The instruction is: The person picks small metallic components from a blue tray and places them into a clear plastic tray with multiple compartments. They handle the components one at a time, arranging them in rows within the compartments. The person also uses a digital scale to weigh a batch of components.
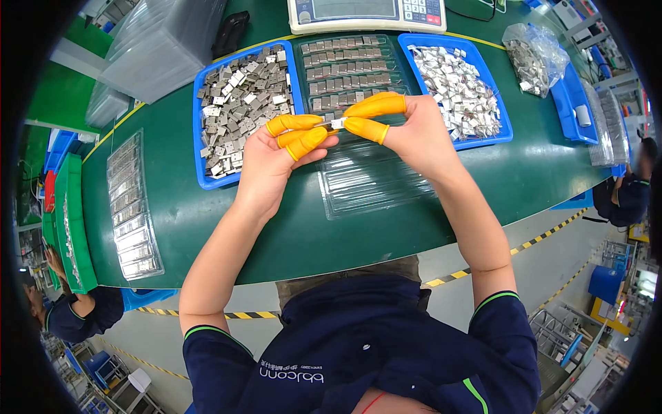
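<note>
My left hand [269, 157] and my right hand [422, 134] meet above the table, with yellow finger cots on several fingers. Between their fingertips is a small flat silver-and-white piece [337, 124], pinched from both sides. Whether it is one piece or two joined end to end, I cannot tell. Behind my hands lies a clear blister tray [372, 196] with rows of small metal pieces [341, 56] in its far part. A blue tray [219, 182] heaped with grey metal pieces is beside my left hand. Another blue tray [476, 143], full of white-and-silver pieces, stands beyond my right hand.
A digital scale [369, 21] stands at the back. Farther left lie a filled blister tray [131, 207] and stacked clear plastic trays [162, 52]. At right are a bag of parts [527, 65] and a blue bin [571, 110]. A co-worker [86, 314] is at left.
</note>
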A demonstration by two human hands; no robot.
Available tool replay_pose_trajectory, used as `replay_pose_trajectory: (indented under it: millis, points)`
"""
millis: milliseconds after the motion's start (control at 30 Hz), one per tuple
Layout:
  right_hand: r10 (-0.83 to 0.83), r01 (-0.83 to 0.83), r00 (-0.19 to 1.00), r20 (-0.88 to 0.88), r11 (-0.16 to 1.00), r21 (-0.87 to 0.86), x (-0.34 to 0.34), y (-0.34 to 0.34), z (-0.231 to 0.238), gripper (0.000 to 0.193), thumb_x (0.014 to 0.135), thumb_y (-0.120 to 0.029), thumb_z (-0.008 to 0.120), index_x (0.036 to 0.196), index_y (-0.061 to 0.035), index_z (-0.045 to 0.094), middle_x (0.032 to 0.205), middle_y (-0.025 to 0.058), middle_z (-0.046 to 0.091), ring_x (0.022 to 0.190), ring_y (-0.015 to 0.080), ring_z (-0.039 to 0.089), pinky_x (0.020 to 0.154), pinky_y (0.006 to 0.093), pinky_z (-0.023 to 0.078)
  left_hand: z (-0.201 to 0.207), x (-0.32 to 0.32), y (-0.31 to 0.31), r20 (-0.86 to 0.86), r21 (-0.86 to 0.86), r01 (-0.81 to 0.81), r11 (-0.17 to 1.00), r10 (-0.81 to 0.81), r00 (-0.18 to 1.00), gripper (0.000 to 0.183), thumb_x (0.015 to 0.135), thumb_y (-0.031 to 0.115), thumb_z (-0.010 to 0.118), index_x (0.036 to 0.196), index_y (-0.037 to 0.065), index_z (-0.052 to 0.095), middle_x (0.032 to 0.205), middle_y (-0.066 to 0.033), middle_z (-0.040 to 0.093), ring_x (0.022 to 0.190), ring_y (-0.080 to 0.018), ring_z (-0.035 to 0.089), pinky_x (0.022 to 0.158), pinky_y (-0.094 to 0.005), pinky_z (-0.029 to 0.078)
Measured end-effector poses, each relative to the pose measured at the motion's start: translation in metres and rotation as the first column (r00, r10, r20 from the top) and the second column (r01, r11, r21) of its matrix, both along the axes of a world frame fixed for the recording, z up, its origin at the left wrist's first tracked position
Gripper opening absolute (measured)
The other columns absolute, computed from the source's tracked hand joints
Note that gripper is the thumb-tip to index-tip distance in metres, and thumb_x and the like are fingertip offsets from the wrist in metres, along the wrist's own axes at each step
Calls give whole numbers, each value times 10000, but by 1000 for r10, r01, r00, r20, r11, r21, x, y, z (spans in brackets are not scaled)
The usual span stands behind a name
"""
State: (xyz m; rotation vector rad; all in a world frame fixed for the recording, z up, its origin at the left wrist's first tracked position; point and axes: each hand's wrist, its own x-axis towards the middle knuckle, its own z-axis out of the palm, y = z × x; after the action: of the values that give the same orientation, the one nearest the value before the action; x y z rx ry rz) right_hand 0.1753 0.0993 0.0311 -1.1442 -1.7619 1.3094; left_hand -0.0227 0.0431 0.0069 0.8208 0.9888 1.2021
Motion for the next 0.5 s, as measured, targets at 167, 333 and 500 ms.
replay_pose_trajectory:
  millis: [167,333,500]
  points:
    - [109,-109,994,-15,994,-11,6,-1,0,195,724,-121,759,880,-11,720,793,44,679,698,86,575,597,224,448,-8,5,-3,-189,167,-38,985,70,979,203,793,28,688,987,-19,653,927,-94,674,817,-161,646,755,-249,505]
    - [115,-151,974,-196,972,-180,5,-2,-6,206,733,-98,755,905,6,709,841,55,681,755,96,592,671,223,470,-8,2,-3,-125,117,6,993,9,992,233,775,34,708,993,-21,650,897,-99,676,757,-162,644,720,-253,512]
    - [117,-211,950,-290,924,-319,3,-4,-12,203,753,-73,732,930,22,698,869,60,680,784,102,603,738,224,475,-6,-1,-3,3,19,69,997,-69,998,242,771,23,707,1001,-22,646,878,-116,676,748,-176,653,705,-262,521]
